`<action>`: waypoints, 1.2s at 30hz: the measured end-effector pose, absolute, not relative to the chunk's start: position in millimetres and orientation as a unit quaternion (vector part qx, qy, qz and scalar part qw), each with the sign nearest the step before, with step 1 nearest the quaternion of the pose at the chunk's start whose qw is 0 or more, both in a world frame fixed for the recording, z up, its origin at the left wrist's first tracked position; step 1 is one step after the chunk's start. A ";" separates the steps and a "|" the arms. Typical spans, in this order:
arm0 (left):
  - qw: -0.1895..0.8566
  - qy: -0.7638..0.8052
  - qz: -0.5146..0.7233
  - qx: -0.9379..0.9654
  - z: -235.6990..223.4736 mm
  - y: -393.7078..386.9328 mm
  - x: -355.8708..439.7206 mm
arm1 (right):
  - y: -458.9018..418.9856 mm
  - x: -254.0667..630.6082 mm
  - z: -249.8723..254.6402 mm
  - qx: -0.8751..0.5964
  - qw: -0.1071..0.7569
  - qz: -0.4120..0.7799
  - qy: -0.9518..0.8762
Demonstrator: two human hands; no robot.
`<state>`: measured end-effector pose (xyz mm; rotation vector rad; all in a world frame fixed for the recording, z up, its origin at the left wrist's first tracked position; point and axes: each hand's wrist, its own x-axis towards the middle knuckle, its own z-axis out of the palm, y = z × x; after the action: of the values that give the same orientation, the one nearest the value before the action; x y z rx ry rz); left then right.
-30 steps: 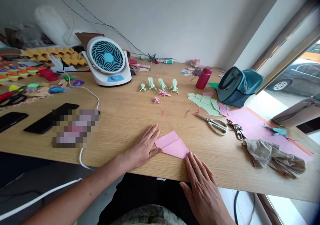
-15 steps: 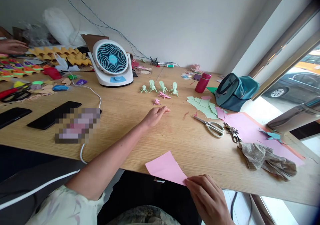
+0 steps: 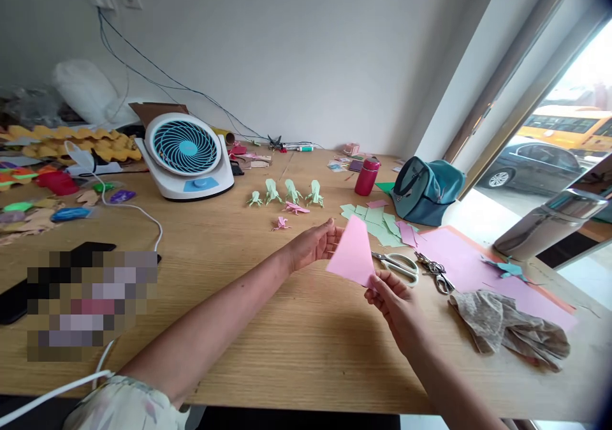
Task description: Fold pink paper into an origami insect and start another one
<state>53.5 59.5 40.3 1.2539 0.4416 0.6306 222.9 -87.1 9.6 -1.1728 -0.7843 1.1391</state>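
A folded pink paper point(image 3: 352, 251) is held up above the table, tilted, with a narrow top and a wider lower edge. My right hand point(image 3: 394, 302) pinches its lower right corner between thumb and fingers. My left hand point(image 3: 313, 245) is beside its left edge, palm turned toward the sheet and fingers apart; some fingertips are hidden by the paper, and I cannot tell whether they touch it. Beyond the hands stand several light green folded paper insects point(image 3: 292, 191), with a pink paper insect point(image 3: 296, 208) and a smaller pink one point(image 3: 280, 223) in front.
Scissors point(image 3: 399, 265) and keys point(image 3: 436, 272) lie right of my hands, near green paper scraps point(image 3: 382, 233). Farther right are a crumpled cloth point(image 3: 509, 328), pink sheets point(image 3: 454, 258), a teal bag point(image 3: 428, 194) and a steel flask point(image 3: 549, 222). A red bottle point(image 3: 368, 176) and fan point(image 3: 186, 152) stand behind.
My right hand has lifted the pink paper from the table edge, up and forward. My left hand let go of it, reached forward, then came beside it. The view has tilted up.
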 end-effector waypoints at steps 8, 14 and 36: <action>0.744 0.188 0.279 0.577 42.5 67.4 37.2 | -42.5 233.4 10.4 -0.477 0.525 0.620 -0.335; 0.664 0.158 0.255 0.685 51.2 78.4 23.6 | -14.0 237.0 13.0 -0.441 0.462 0.701 -0.317; 0.739 0.334 0.333 0.481 -1.9 65.0 40.3 | -21.3 217.9 -2.5 -0.539 0.421 0.615 -0.393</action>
<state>40.3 65.0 -1.9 1.0544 0.7324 0.7304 217.9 -21.3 -2.5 -1.3511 -0.9837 1.5409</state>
